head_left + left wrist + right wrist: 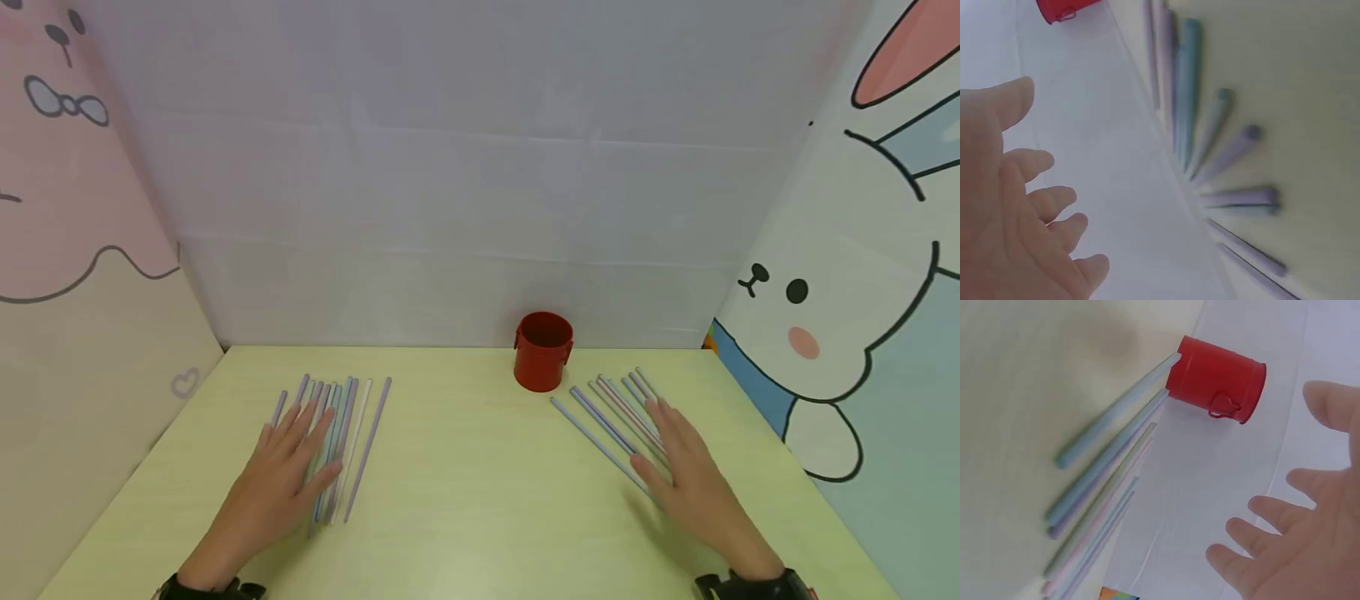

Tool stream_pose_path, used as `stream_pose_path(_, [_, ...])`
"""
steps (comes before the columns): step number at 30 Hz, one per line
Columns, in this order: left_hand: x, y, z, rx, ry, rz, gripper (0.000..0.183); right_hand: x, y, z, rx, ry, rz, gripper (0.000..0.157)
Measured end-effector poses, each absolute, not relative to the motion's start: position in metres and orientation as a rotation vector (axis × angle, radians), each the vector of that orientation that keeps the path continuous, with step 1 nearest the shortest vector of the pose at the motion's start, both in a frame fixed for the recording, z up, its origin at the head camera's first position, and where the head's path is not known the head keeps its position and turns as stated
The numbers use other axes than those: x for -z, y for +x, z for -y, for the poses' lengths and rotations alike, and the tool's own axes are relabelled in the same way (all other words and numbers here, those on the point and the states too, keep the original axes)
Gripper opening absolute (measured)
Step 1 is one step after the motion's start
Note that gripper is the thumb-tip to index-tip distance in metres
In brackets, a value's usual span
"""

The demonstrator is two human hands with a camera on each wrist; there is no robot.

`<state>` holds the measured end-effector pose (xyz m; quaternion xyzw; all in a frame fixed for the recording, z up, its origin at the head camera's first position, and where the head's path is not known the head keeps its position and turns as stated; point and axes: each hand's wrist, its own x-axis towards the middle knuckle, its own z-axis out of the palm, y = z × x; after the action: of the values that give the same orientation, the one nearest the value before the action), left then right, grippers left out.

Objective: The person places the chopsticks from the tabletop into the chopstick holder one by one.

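On the left of the table, my left hand (281, 483) is spread with extended fingers over a row of thin pastel straws (367, 450). The left wrist view shows the hand (1004, 219) with nothing in its fingers, and the straws (1191, 81) fanned out beside it. Over on the right, my right hand (693, 487) hovers with loose fingers above a second group of straws (602, 448), covering their near ends in the head view. Nothing is gripped by the right hand (1310, 544) in its wrist view either. The straws are purple, blue, white and pink.
A small red bucket (537, 367) with side handles stands upright near the table's back edge, just left of the right-hand straws. The pale yellow table (465, 467) meets a white sheet (450, 208) behind. Panels with cartoon animals flank both sides.
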<state>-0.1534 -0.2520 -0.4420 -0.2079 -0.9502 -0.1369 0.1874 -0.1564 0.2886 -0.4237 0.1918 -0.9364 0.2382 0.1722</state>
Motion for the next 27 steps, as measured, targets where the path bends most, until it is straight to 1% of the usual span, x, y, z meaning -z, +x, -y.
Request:
stream_pose_path(6, [0.423,-0.170,0.231,0.639,-0.603,2.650,0.069,0.400,-0.180,-0.282,-0.867,0.543,2.572,0.077])
stream_pose_path(8, [0.419,-0.178,0.222,0.738,-0.613,2.628,0.068,0.394,-0.193,-0.277,-0.954,0.542,2.556,0.078])
stream_pose_path(12, [0.415,-0.195,0.201,0.873,-0.660,2.579,0.067,0.385,-0.222,-0.263,-1.193,0.531,2.574,0.083])
stream_pose_path(20, [0.409,-0.212,0.161,1.131,-0.675,2.534,0.067,0.384,-0.273,-0.234,-1.452,0.477,2.590,0.092])
stream_pose_path(24, [0.406,-0.215,0.148,1.207,-0.674,2.510,0.066,0.379,-0.282,-0.218,-1.597,0.417,2.586,0.095])
stream_pose_path(27, [0.406,-0.215,0.140,1.251,-0.674,2.499,0.065,0.385,-0.292,-0.211,-1.657,0.382,2.573,0.099])
